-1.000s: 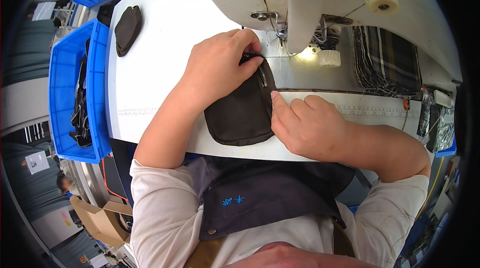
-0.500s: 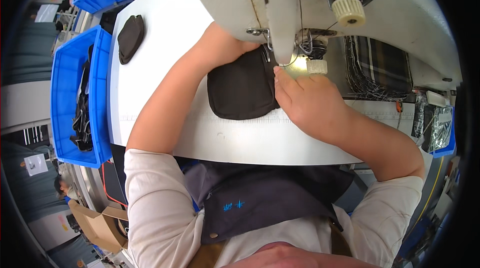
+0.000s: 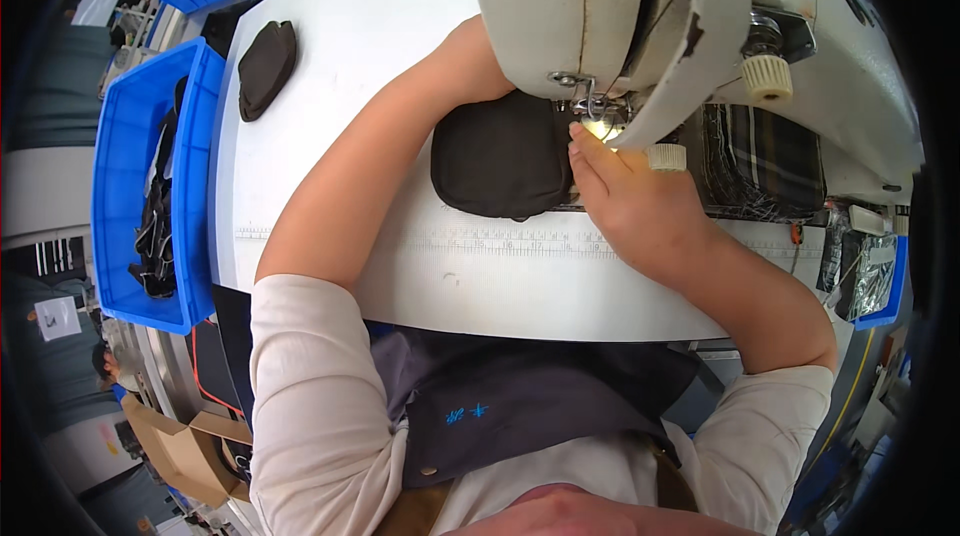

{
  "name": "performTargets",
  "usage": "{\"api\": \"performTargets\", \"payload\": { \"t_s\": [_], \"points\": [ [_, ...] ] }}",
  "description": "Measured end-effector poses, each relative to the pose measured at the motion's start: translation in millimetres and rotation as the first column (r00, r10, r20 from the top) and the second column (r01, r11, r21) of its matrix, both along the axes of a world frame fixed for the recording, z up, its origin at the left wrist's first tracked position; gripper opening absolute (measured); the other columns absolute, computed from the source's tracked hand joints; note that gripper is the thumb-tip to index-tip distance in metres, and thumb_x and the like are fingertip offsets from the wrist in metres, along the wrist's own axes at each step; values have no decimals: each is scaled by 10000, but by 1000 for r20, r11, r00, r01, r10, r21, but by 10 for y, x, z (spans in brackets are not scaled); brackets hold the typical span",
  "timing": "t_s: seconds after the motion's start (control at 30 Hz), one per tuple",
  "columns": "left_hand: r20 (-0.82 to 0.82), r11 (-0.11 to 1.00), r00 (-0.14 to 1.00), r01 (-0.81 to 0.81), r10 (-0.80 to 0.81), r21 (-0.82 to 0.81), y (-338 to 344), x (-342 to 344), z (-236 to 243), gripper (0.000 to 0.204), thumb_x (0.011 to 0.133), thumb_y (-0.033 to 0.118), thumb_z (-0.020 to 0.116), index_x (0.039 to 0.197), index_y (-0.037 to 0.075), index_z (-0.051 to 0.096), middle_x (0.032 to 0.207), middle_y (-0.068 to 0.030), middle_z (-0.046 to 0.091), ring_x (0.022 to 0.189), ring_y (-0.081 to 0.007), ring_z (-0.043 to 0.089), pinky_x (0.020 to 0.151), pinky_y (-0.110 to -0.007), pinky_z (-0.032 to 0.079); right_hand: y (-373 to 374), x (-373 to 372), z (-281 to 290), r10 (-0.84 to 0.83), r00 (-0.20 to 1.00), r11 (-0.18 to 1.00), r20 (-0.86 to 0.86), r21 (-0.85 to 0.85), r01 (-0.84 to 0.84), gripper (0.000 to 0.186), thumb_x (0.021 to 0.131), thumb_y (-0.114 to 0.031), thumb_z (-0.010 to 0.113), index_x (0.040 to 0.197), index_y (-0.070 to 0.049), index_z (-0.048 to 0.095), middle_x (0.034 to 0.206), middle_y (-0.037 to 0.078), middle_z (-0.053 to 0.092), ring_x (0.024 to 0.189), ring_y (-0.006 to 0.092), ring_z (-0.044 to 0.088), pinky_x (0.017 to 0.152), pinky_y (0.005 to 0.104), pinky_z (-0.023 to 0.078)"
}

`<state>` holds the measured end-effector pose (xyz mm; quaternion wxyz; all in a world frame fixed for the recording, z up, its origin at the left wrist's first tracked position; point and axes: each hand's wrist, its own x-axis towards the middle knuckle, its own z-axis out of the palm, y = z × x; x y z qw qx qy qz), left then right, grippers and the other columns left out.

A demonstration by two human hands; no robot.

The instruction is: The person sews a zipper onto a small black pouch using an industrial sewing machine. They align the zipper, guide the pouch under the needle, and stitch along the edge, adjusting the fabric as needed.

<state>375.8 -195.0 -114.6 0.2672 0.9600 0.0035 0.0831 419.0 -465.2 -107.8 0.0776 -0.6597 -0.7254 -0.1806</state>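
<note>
White worktable (image 3: 420,301) fills the middle of the view, with a printed ruler scale (image 3: 480,239) running across it and a pale sewing machine (image 3: 530,16) standing over its far right part. Near the machine's lit needle area, a dark zippered pouch (image 3: 500,158) lies flat, its rounded end toward the person and its upper right part reaching under the machine head. At its right edge, close to the presser foot (image 3: 592,108), is the right hand (image 3: 640,201), fingers extended and close together, fingertips touching the fabric; whether the thumb pinches it cannot be told. Of the left hand (image 3: 487,66), only the wrist end shows beside the pouch's far left corner; the machine head hides its fingers, so their opening and any hold cannot be told. Right of the machine's needle area sits a stack of dark plaid fabric pieces (image 3: 775,161) with frayed edges. Well to the left lie a smaller dark pouch (image 3: 267,71) and, beside the table, a blue plastic bin (image 3: 190,236) containing dark material (image 3: 155,226).
</note>
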Motion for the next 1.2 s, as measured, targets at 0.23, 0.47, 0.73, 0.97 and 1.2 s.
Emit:
{"api": "performTargets", "payload": {
  "t_s": [0.23, 0.47, 0.73, 0.97, 1.2],
  "points": [
    [87, 982, 981, -179, 174, 54, -333, -754, 459, 380, 819, 240, 829, 1167, 103, 762, 1122, -102, 729, 1079, -321, 644, 923, -412, 557, -28, 113, 47, -22, 989, 999, -148, 39, 28, 244, 812, -68, 729, 1050, -16, 728, 989, 71, 710, 713, 211, 671, 607, 350, 553],
    [-73, 979, 985, 165, -157, 121, -789, -982, 535, 619, 703, 145, 871, 1299, 96, 710, 1289, -74, 653, 1064, -330, 670, 923, -425, 572, -65, 94, 102, -90, 958, 993, -271, -98, 65, 119, 778, -94, 694, 891, -72, 661, 767, 38, 645, 810, 232, 697, 690, 363, 559],
    [-65, 983, 985, 164, -159, 84, -739, -993, 522, 592, 735, 144, 817, 1309, 78, 686, 1341, -87, 597, 1118, -286, 656, 888, -397, 597, -89, 53, 136, 9, 940, 998, -341, -57, -31, 167, 811, -96, 689, 974, -60, 685, 881, 47, 653, 840, 232, 697, 696, 373, 551],
    [29, 984, 985, 167, -169, 61, -685, -986, 396, 460, 760, 115, 781, 1207, 26, 714, 1300, -106, 650, 1082, -290, 685, 880, -386, 603, -88, 19, 140, 15, 963, 996, -270, -86, -39, 219, 851, -86, 671, 1052, -9, 714, 829, 57, 632, 751, 229, 682, 638, 371, 531],
    [163, 996, 984, 66, -75, 56, -828, -968, 232, 355, 780, 69, 746, 1135, 54, 755, 1172, -92, 728, 1001, -290, 720, 839, -385, 608, -109, 9, 189, 34, 970, 999, -241, -31, -43, 145, 865, -91, 675, 981, -14, 717, 790, 33, 606, 696, 204, 654, 588, 357, 500]
  ]
}}
